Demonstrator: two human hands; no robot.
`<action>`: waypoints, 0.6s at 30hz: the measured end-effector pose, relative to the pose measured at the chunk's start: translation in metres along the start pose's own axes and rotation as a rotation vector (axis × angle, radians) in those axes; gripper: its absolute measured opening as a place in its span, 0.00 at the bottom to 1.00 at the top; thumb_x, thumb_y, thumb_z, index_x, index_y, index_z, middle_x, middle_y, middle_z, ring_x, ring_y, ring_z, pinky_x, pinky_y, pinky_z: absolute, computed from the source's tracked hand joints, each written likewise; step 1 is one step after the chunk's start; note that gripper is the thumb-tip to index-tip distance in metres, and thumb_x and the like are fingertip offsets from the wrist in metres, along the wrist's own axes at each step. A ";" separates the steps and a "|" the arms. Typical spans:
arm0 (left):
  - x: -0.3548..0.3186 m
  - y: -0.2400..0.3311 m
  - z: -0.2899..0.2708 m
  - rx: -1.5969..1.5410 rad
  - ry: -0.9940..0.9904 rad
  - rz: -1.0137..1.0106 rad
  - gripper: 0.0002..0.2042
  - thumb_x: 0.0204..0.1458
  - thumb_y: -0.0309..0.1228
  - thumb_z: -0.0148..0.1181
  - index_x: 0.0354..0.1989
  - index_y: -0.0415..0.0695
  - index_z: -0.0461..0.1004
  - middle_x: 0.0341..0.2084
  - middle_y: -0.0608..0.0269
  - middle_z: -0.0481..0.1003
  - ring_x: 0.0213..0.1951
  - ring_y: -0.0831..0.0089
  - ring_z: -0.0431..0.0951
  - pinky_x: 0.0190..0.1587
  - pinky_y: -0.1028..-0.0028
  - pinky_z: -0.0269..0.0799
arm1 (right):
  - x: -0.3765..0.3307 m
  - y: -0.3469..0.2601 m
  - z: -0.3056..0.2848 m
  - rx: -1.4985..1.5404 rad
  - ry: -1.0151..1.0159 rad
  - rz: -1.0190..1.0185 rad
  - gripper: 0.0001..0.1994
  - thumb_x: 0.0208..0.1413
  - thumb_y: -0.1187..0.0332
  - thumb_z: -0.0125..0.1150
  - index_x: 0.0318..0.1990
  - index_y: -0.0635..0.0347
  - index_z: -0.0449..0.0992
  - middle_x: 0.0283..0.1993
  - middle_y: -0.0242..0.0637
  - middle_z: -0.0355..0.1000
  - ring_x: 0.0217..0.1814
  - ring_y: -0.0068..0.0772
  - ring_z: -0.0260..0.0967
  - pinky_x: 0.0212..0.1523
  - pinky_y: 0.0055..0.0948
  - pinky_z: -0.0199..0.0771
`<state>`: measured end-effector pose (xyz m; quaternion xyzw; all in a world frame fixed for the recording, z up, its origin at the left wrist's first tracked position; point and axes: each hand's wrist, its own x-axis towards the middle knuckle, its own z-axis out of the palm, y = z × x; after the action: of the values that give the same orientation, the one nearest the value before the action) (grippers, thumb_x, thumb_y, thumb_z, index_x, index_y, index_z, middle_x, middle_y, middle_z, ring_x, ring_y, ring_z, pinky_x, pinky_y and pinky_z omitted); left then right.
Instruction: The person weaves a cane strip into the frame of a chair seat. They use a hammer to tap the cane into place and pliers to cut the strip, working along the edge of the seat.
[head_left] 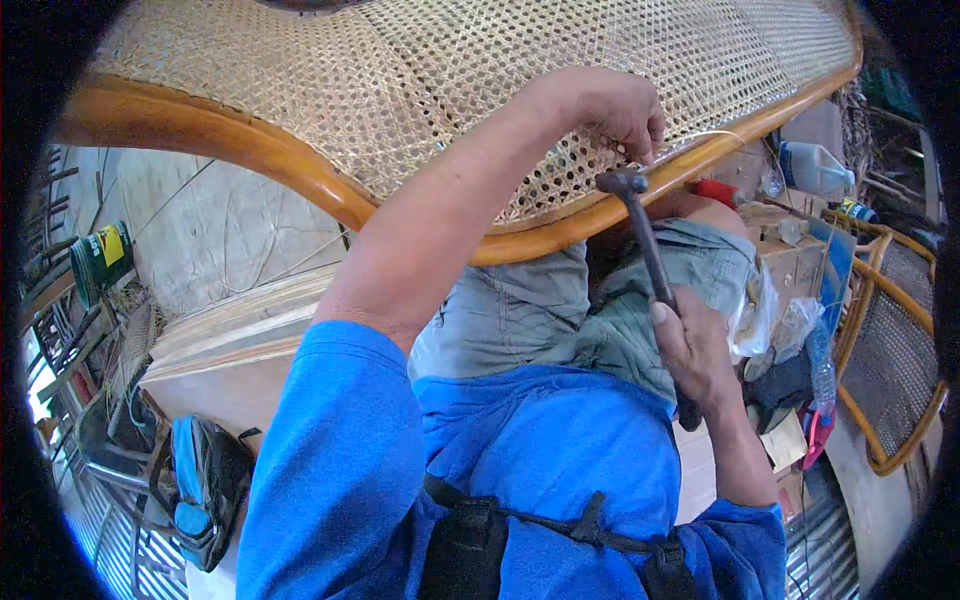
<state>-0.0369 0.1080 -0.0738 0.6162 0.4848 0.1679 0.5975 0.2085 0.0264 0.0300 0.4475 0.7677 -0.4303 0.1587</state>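
Across my lap lies a long piece of furniture with woven cane webbing point(400, 90) set in a curved, varnished wooden frame point(540, 238). My left hand point(618, 105) reaches over the webbing, its fingers bent down and pinched together at the inner edge of the frame. What they hold there is too small to make out. A pale strand of cane point(708, 134) loops over the frame just right of these fingers. My right hand point(697, 345) is wrapped round the handle of a hammer point(650, 250). The hammer's head is up beside the frame, just below my left fingertips.
Plastic bags point(797, 325) and a clear bottle point(822, 378) lie at the right, near a wooden box point(790, 268). A white jug point(815, 168) stands farther back. Another cane-panelled frame point(893, 330) leans far right. Stacked boards point(250, 315), a backpack point(200, 490) and a green can point(100, 262) are left.
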 end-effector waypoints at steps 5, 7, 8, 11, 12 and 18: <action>0.001 -0.006 0.000 0.057 0.009 0.057 0.10 0.42 0.35 0.65 0.29 0.42 0.78 0.15 0.71 0.71 0.18 0.80 0.67 0.21 0.75 0.63 | 0.013 0.004 0.009 -0.055 -0.003 0.041 0.19 0.59 0.54 0.45 0.35 0.66 0.65 0.27 0.58 0.67 0.31 0.63 0.67 0.31 0.48 0.65; 0.000 0.000 0.000 0.052 0.018 0.036 0.10 0.42 0.34 0.65 0.30 0.42 0.77 0.15 0.71 0.72 0.19 0.80 0.68 0.22 0.75 0.63 | 0.008 0.002 0.011 -0.001 0.024 0.027 0.19 0.59 0.54 0.45 0.35 0.65 0.65 0.26 0.58 0.67 0.31 0.63 0.67 0.32 0.48 0.64; -0.001 0.001 0.000 0.037 -0.003 0.008 0.09 0.43 0.34 0.64 0.29 0.42 0.77 0.16 0.71 0.72 0.19 0.80 0.68 0.22 0.75 0.63 | 0.004 0.003 0.013 0.016 0.064 -0.024 0.18 0.59 0.54 0.45 0.35 0.65 0.65 0.26 0.58 0.67 0.31 0.63 0.67 0.31 0.49 0.64; 0.001 -0.002 0.000 0.038 -0.011 0.052 0.09 0.43 0.34 0.65 0.28 0.42 0.77 0.16 0.71 0.72 0.19 0.80 0.68 0.22 0.75 0.64 | 0.010 0.012 0.023 -0.111 0.073 -0.003 0.17 0.59 0.55 0.46 0.35 0.64 0.65 0.25 0.57 0.67 0.30 0.62 0.67 0.31 0.49 0.64; 0.000 -0.001 0.000 0.016 -0.012 0.033 0.09 0.43 0.34 0.64 0.28 0.42 0.77 0.16 0.71 0.72 0.20 0.80 0.68 0.22 0.75 0.64 | 0.013 0.015 0.025 -0.183 0.056 0.036 0.17 0.59 0.56 0.46 0.34 0.64 0.65 0.25 0.57 0.67 0.30 0.62 0.67 0.31 0.49 0.64; 0.005 -0.004 0.002 0.069 -0.002 0.038 0.10 0.42 0.35 0.65 0.30 0.42 0.78 0.17 0.71 0.72 0.20 0.79 0.69 0.23 0.75 0.66 | -0.002 0.006 0.022 0.033 0.138 -0.074 0.17 0.59 0.56 0.48 0.32 0.64 0.65 0.24 0.58 0.67 0.29 0.62 0.67 0.29 0.50 0.63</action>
<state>-0.0349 0.1098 -0.0800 0.6458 0.4778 0.1616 0.5732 0.2119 0.0090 0.0156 0.4499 0.7857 -0.4165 0.0820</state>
